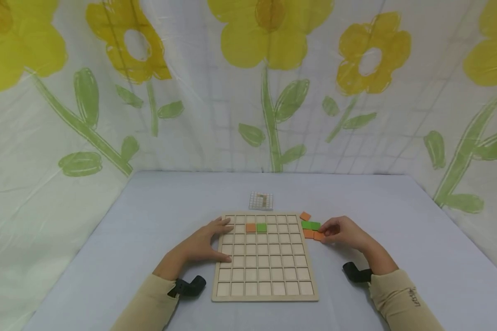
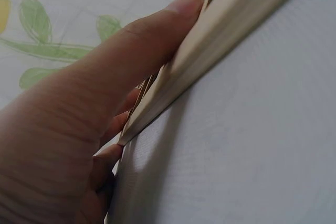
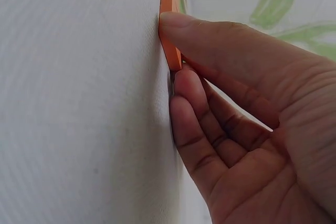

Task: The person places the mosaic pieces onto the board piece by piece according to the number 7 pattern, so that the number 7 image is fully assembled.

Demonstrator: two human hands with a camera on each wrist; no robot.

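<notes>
A square wooden grid board lies on the table, with one orange tile and one green tile side by side in its second row from the back. My left hand rests on the board's left edge, thumb and fingers spread; the left wrist view shows the thumb lying over the frame. Beside the board's right edge, my right hand touches the loose tiles. Its thumb is against an orange tile, while the index fingertip is by a green tile, with a gap between the two.
Another orange tile and a separate one lie by the board's right edge. Behind the board sits a small card with a printed grid. A white curtain with yellow flowers hangs beyond the white table.
</notes>
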